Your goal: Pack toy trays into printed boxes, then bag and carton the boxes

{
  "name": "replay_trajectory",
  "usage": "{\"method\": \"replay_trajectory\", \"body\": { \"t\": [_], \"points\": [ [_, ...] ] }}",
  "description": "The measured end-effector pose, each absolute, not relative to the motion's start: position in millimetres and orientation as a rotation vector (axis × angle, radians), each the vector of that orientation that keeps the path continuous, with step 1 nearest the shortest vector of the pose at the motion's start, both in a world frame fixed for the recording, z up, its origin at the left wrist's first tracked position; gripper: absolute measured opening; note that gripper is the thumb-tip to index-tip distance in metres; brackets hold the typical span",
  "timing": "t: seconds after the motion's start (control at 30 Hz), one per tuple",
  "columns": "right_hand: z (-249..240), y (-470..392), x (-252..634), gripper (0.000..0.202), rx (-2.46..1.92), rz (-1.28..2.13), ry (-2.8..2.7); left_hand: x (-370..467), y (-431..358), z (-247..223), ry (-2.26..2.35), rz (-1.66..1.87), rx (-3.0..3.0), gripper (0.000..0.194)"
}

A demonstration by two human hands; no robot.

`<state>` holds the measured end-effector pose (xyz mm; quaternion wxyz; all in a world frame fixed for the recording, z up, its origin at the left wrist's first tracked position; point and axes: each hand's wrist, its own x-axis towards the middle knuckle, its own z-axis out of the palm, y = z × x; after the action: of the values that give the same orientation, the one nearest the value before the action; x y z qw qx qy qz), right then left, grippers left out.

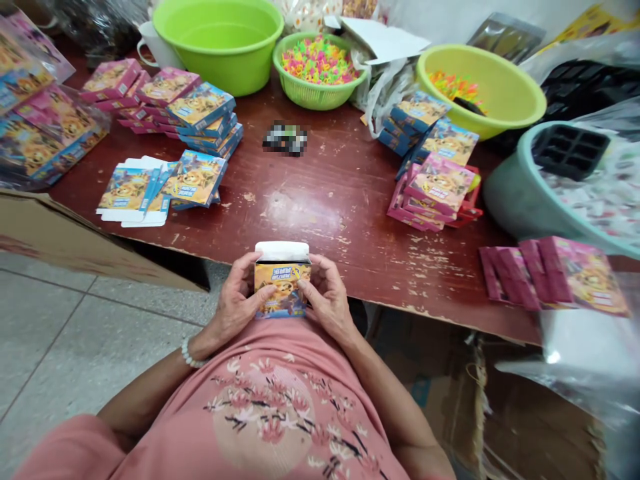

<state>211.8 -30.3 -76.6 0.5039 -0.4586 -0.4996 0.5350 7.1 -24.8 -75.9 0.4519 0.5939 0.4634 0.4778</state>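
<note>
Between my two hands, just off the table's front edge, is a small printed cardboard box (285,303) with a yellow and blue front. Its white top flap (283,251) stands up, and a dark slit shows below the flap. My left hand (245,297) grips the box's left side, thumb on the printed front. On the opposite side my right hand (327,293) holds it the same way, fingers behind. Flat unfolded blue cartons (133,190) lie on the table to the left, beside a short stack of blue boxes (195,179).
Pink boxes (110,79) and more blue boxes (203,107) are stacked at back left. A green tub (220,60), a basket of colourful small pieces (320,93) and a yellow bowl (520,100) line the back. Pink boxes (440,180) and a grey-blue tub (520,180) stand right.
</note>
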Motion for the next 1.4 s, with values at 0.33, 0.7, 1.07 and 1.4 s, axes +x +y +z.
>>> {"method": "replay_trajectory", "body": {
  "t": [0.33,0.7,1.07,1.4],
  "points": [
    [-63.6,-2.8,233.1,0.031,-1.099,1.176,-1.278,3.6,1.6,-55.0,1.146,1.283,1.489,0.019],
    [-83.7,-6.4,235.1,0.039,-1.079,1.249,-1.337,-7.6,6.0,-69.8,1.043,1.073,1.275,0.03],
    [-72.3,0.9,236.3,0.011,-1.047,1.017,-1.598,-10.7,18.0,-82.4,0.999,1.178,1.48,0.01],
    [-62.1,5.0,240.2,0.011,-1.244,1.051,-1.644,-16.5,23.4,-70.0,0.988,0.946,1.597,0.018]
  ]
}}
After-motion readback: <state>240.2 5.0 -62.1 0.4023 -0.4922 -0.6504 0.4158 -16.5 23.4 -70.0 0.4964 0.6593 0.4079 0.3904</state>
